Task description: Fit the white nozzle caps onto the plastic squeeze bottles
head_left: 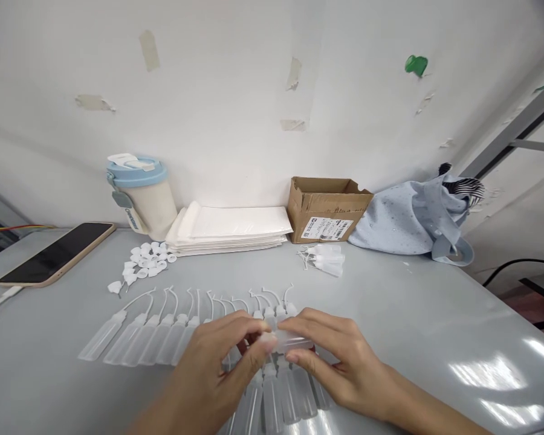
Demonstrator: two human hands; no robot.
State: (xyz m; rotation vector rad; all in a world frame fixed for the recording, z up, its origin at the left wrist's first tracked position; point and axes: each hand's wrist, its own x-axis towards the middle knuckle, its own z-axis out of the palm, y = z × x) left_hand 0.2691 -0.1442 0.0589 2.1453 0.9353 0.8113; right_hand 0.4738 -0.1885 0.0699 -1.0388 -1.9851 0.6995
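Over the front middle of the grey table, a small translucent squeeze bottle lies sideways between my hands. The fingers and thumb of my right hand close around its body. Thumb and fingertips of my left hand pinch together at its left, neck end, hiding what is there. Behind and to the left runs a row of similar bottles with thin, bent white tubes on their necks. More such bottles lie in a second row below my hands, partly covered by them.
White caps are heaped at the left, near a phone on a cable. Along the wall stand a cup, a stack of white packets, a cardboard box and a blue bag. Several bottles lie before the box.
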